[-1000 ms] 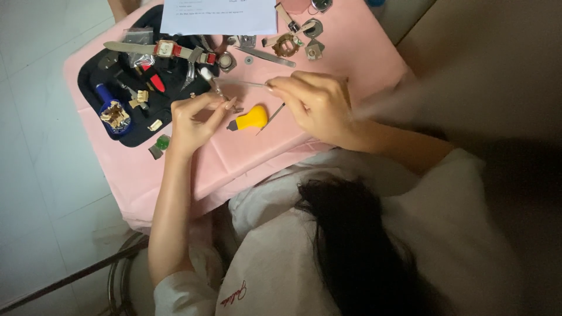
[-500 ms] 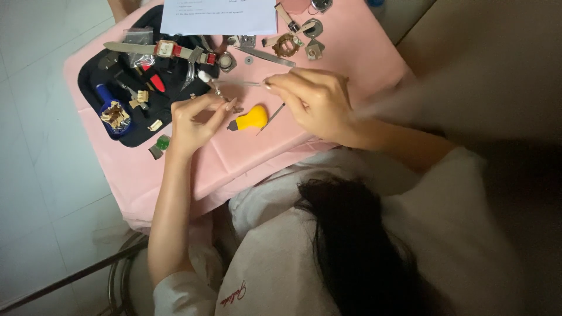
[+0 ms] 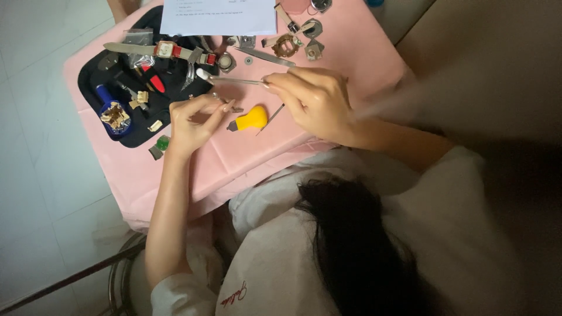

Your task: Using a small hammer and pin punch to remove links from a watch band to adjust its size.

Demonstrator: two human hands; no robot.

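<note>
A thin white-tipped stick (image 3: 229,78) is pinched in the closed fingertips of the right hand (image 3: 313,102). A small metal part (image 3: 233,108), right of the black tray (image 3: 96,76), is nipped by the left hand (image 3: 193,120). A white printed sheet (image 3: 219,16) lies at the far edge; a yellow-handled tool (image 3: 250,119) rests between the hands.

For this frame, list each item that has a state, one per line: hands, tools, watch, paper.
Left hand: fingers pinched on a small part, too small to identify.
Right hand: closed on a thin rod.
Thin rod: held level above the cloth.
Yellow-handled tool: lying flat, untouched.
Watch with strap: laid out flat on the black tray.
Paper sheet: flat, face up.
</note>
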